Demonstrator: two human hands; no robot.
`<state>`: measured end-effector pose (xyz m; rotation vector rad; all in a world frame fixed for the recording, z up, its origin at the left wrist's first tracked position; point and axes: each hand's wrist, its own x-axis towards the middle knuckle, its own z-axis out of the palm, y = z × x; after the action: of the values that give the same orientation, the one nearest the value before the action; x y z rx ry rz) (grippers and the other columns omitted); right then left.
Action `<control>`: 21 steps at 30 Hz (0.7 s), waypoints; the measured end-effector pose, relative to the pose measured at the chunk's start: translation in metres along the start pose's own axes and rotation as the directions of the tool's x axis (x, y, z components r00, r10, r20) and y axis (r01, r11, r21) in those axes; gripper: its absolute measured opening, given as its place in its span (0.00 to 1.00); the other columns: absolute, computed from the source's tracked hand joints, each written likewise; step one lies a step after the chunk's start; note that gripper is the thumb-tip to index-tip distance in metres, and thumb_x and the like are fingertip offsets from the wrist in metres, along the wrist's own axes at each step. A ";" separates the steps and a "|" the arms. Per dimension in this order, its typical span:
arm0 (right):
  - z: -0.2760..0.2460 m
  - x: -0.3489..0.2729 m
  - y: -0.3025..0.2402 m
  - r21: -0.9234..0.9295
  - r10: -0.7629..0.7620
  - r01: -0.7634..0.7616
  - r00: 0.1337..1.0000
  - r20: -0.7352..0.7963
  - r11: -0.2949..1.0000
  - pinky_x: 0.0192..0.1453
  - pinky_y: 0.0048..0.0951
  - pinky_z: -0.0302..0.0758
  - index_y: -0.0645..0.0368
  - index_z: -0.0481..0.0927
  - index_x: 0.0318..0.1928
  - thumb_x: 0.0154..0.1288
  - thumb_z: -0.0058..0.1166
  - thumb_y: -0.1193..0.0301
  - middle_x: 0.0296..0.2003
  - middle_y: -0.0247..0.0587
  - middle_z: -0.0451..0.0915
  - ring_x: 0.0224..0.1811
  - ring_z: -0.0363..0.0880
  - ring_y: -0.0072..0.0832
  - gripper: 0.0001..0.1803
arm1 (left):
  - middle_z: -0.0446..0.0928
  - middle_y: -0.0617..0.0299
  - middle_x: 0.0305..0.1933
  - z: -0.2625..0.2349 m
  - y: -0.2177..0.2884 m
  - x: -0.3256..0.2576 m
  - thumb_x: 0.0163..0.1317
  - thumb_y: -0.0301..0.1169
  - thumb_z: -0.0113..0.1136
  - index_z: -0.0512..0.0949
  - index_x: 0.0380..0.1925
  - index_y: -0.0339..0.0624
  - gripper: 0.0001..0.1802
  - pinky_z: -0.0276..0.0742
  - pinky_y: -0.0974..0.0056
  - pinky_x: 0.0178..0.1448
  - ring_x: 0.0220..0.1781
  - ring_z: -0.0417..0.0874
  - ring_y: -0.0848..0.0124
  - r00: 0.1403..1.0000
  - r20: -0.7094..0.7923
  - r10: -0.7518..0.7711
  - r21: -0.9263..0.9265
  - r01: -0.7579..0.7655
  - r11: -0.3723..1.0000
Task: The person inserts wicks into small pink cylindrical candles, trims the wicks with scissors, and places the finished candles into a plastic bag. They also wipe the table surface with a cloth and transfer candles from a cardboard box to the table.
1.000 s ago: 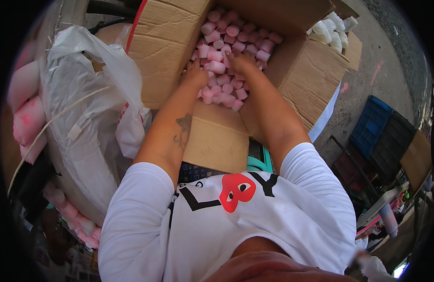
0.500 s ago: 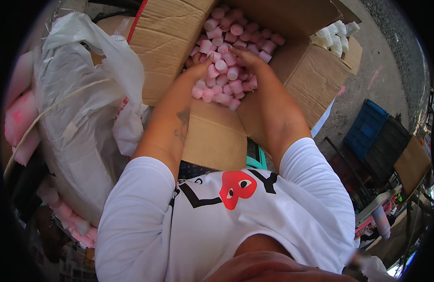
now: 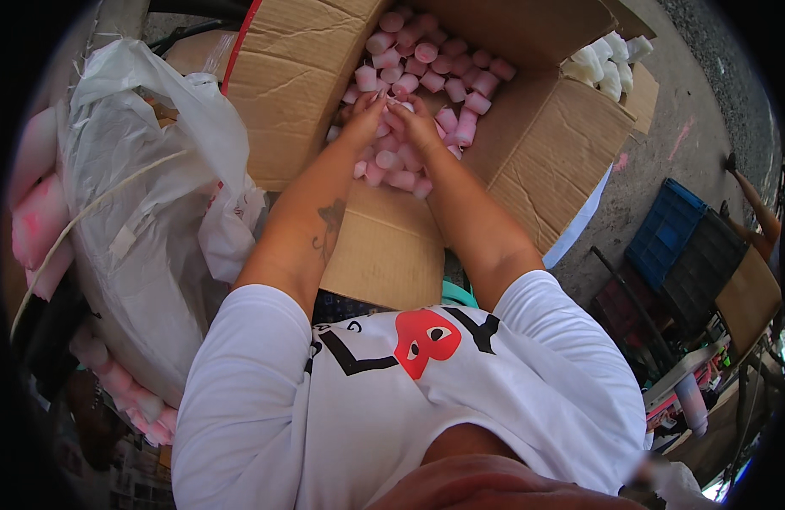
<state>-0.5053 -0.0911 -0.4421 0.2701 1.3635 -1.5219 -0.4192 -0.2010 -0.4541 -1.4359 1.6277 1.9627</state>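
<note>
Two hands are cupping over a heap of pink cylinders [image 3: 433, 82] inside an open cardboard box [image 3: 282, 93]: left hand [image 3: 363, 121] on one side, right hand [image 3: 416, 127] on the other, fingertips close together. Grip: fingers are curling inward, part-closed, nowhere near full spread; pink pieces are showing between the palms, but the hands are hiding the contact, so can't tell which or how many are actually being held. Cylinders are lying loose, heaped beyond the fingers and also sitting between the wrists, toward the near flap [image 3: 384, 251]. To handle them well, I'd say: both palms sharing the load, little fingers close so nothing is slipping out underneath, pressure light, since the pieces are looking smooth and maybe waxy, so probably prone to rolling or denting. Left forearm [image 3: 309, 225] and right forearm [image 3: 479, 219] are flanking that flap; best not leaning on it. White plastic sheeting [image 3: 137, 204] is bunching beside the box, so left elbow should be avoiding a snag
</note>
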 end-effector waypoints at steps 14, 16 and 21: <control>-0.012 -0.002 -0.040 -0.331 0.256 -0.203 0.959 0.124 0.921 0.41 0.40 0.79 0.44 0.64 0.67 0.51 0.66 0.49 0.57 0.46 0.72 0.53 0.73 0.38 0.44 | 0.45 0.62 0.76 -0.009 0.059 -0.057 0.56 0.71 0.45 0.47 0.71 0.74 0.45 0.52 0.36 0.66 0.73 0.50 0.50 0.947 0.252 -0.201 -0.120 0.237 0.964; -0.012 0.009 -0.027 -0.433 0.182 -0.108 0.974 0.133 0.895 0.40 0.42 0.79 0.44 0.64 0.67 0.51 0.66 0.49 0.58 0.47 0.71 0.54 0.73 0.39 0.43 | 0.48 0.61 0.75 -0.007 0.059 -0.055 0.59 0.68 0.46 0.49 0.71 0.71 0.43 0.56 0.37 0.64 0.72 0.52 0.52 0.954 0.258 -0.150 -0.187 0.202 0.961; 0.004 -0.001 -0.019 -0.445 0.145 -0.121 0.989 0.021 0.887 0.39 0.43 0.79 0.46 0.66 0.64 0.53 0.63 0.48 0.57 0.48 0.72 0.55 0.72 0.39 0.40 | 0.66 0.59 0.63 0.002 0.012 -0.016 0.66 0.57 0.48 0.62 0.66 0.56 0.32 0.66 0.50 0.61 0.62 0.66 0.62 0.992 0.122 0.013 -0.390 0.035 0.920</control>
<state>-0.5178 -0.0977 -0.4290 0.0328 1.5719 -1.0591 -0.4203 -0.1975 -0.4338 -1.4078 1.2165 2.4185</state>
